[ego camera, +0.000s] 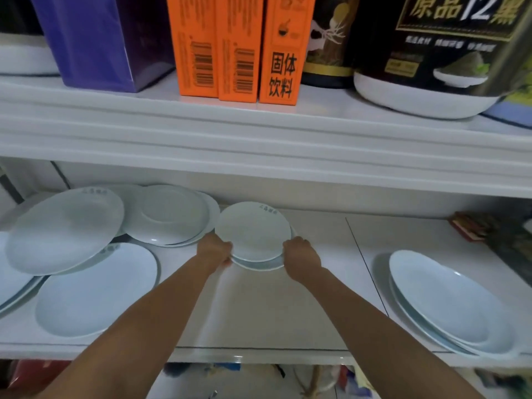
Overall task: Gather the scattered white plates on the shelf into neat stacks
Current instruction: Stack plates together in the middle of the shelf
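Note:
On the middle of the white shelf (316,298) sits a small stack of round white plates (253,230). My left hand (214,250) grips its left rim and my right hand (300,254) grips its right rim. To the left lie scattered white plates: a tilted one (63,228) leaning over others, an overlapping pile (169,214) at the back, and an oval plate (98,289) near the front edge. A stack of oval plates (443,300) rests at the right.
The upper shelf (259,133) hangs low over the plates and carries a purple box (95,38), orange cartons (236,47) and dark tins (437,53). A dark patterned box (495,231) sits at the back right. Clutter shows below the shelf's front edge.

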